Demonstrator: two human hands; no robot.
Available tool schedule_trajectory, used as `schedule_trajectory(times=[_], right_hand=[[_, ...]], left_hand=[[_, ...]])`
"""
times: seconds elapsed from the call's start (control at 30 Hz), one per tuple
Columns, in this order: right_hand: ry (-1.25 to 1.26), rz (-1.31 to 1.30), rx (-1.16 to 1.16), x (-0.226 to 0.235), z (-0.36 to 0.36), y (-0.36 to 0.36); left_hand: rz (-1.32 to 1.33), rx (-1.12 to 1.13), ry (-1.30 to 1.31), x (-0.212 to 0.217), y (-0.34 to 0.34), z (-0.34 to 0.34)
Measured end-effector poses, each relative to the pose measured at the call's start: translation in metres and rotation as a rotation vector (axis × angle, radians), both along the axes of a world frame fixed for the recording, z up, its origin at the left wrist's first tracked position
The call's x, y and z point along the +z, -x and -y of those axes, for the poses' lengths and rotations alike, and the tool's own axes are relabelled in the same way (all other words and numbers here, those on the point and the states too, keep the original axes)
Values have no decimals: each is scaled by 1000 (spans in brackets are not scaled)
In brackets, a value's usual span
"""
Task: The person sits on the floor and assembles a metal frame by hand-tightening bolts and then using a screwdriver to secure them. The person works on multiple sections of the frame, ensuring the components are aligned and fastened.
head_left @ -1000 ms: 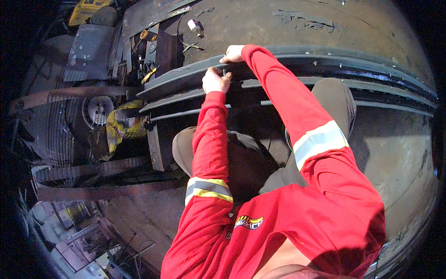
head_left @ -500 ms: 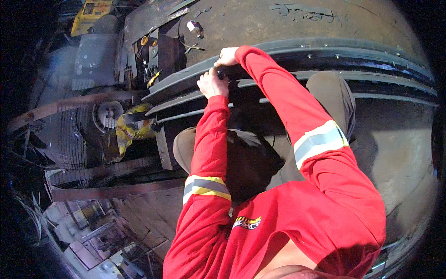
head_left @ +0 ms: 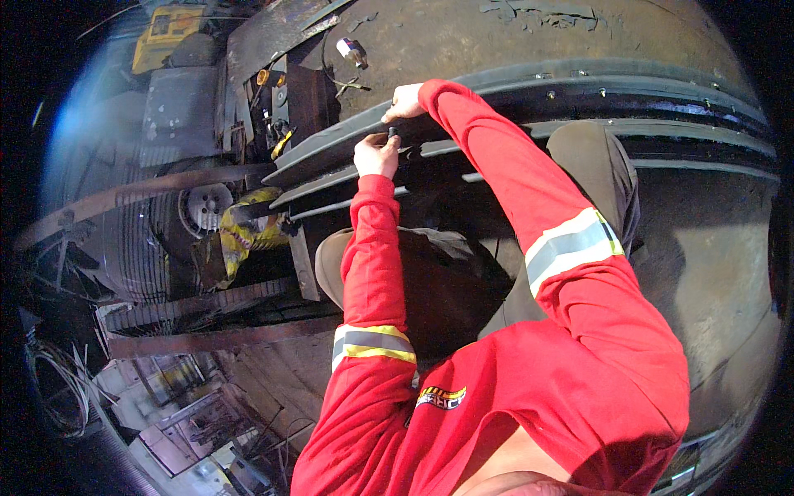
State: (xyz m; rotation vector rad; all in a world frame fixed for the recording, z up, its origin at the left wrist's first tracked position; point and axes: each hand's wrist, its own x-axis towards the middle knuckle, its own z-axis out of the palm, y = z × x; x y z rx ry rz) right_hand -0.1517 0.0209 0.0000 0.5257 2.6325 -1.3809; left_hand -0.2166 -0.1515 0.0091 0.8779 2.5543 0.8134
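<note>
A long dark metal beam point(head_left: 331, 147) with raised parallel flanges lies crosswise in front of me. My left hand point(head_left: 376, 155) is at its channel, left of centre, with thumb and fingers closed on a small dark cylindrical piece point(head_left: 393, 131). Just above it, my right hand point(head_left: 404, 102) reaches over to the beam's far flange, fingers pinched together and pointing down. What they hold, if anything, is too small to make out. Several small shiny bolts point(head_left: 552, 95) stick out along the flange farther right.
A small white and dark container point(head_left: 351, 53) lies on the brown floor beyond the beam. Tools point(head_left: 281, 142) lie on a dark stand to the left. Beside them are a wheel point(head_left: 205, 208), a yellow cloth-like bundle point(head_left: 252, 223) and a rusty bar point(head_left: 124, 198). My knees point(head_left: 591, 165) are close to the beam.
My left hand has lowered slightly away from the right one, and the dark piece in its fingers shows more clearly. My right hand stays at the far flange. The view has shifted a little.
</note>
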Motion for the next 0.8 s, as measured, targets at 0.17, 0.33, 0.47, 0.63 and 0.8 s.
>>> schedule_trajectory(times=[0.17,0.33,0.47,0.63,0.8], right_hand=[[-27,-17,36,0,3,-2],[-11,-52,17,-4,4,0],[-54,-61,4,-5,5,8],[-58,-73,32,-7,5,9],[-20,-57,16,-8,2,11]], left_hand=[[103,-53,83,1,16,-1],[-44,-18,254,22,-4,-12],[-136,41,195,20,-8,-12],[-431,-23,241,19,-24,-14],[-588,-102,258,14,-32,-12]])
